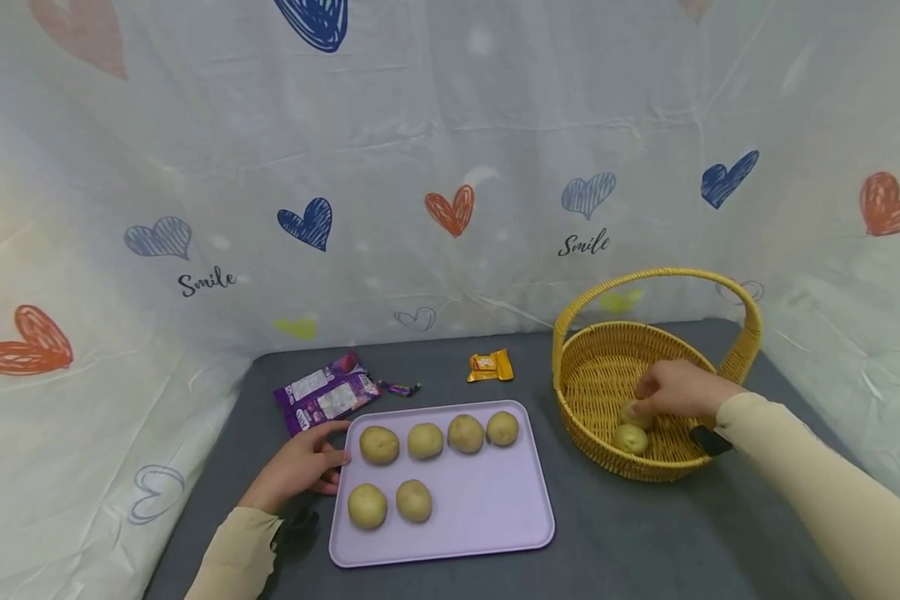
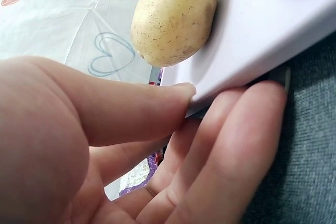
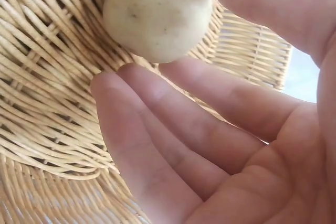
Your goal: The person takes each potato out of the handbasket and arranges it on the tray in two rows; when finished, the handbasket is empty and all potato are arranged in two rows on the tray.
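Note:
My left hand [image 1: 305,463] holds the left edge of a lilac tray [image 1: 487,508], thumb at the rim and fingers curled beneath it, as the left wrist view shows. Several potatoes stand in two rows on the tray; the nearest to that hand is a potato [image 2: 175,18] at the back left corner. Inside a yellow wicker basket [image 1: 596,367], my right hand [image 1: 678,389] pinches a potato [image 3: 157,17] between thumb and fingertips. A second potato [image 1: 631,439] lies just in front of it on the basket floor.
Behind the tray lie a purple candy packet [image 1: 328,392], a small purple wrapped candy [image 1: 400,389] and an orange packet [image 1: 491,366]. The basket's tall arched handle [image 1: 663,273] rises above the right hand. A heart-printed curtain [image 1: 450,150] borders the grey table [image 1: 600,542].

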The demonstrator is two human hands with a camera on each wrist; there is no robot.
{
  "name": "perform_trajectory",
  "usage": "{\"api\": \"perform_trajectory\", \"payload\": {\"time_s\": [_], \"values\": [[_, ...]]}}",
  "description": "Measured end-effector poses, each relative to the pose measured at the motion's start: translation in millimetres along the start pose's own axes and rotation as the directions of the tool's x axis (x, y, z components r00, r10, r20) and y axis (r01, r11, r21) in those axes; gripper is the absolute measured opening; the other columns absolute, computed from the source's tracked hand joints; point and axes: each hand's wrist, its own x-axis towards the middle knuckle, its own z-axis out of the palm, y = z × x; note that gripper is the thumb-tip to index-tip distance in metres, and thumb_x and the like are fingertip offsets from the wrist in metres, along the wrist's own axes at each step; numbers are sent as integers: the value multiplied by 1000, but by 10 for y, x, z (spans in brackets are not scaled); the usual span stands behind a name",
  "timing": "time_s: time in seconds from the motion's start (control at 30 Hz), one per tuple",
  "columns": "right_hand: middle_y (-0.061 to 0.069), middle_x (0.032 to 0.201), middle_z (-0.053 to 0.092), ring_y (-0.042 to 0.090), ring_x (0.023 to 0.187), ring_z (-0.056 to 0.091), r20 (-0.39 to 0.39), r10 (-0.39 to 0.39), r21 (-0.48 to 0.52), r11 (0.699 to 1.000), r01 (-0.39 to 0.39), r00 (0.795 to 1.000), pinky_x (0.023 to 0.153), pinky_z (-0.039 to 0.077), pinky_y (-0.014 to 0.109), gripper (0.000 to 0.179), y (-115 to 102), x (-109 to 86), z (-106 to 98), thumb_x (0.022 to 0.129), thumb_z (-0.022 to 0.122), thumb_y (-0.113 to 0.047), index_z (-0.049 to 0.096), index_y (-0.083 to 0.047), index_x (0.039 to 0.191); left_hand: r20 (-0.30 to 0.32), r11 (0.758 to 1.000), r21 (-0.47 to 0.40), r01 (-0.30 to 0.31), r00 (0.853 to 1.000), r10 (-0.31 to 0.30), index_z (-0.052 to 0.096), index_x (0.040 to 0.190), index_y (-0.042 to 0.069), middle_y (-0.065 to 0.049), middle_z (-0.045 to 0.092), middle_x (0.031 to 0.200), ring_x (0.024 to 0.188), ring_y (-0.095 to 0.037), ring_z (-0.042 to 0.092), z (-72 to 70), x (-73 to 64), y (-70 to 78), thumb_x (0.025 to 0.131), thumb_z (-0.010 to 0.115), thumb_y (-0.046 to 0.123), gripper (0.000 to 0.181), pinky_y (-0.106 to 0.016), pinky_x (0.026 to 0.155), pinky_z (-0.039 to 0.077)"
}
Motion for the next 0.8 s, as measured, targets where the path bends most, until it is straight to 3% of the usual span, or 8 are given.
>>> {"api": "perform_trajectory", "payload": {"time_s": [0.13,0.23,0.53,0.8], "values": [[-2,77,63,16,72,55,23,11,54,998,-12,1000,63,47,35,27,-13,16,49,96,80,-35,76,-9,87,-2,1000,4,1,1000,-1,52,157,8,-15,65,92,68,-21,70,3,-10,20,100,75,11,62,-40,65,69],[-6,64,46,13,63,40,24,2,62,998,-3,1000,59,35,31,31,-31,25,64,94,82,-31,67,-14,73,-6,1000,3,1,1000,-1,52,157,8,-15,65,92,68,-21,70,8,-9,21,100,75,11,61,-40,65,69],[-8,62,45,12,61,37,25,-22,-2,1000,22,999,58,33,30,29,-33,76,58,92,83,-32,72,-13,73,-11,1000,-5,3,1000,-3,53,157,8,-15,66,92,68,-20,71,19,3,-10,101,74,10,60,-40,65,69],[0,83,74,16,71,57,19,-29,-4,1000,30,999,63,49,32,19,-21,93,45,90,85,-28,82,-10,91,-23,1000,-5,3,1000,-3,54,156,9,-14,66,91,67,-21,71,21,2,-14,100,74,10,59,-40,64,69]]}}
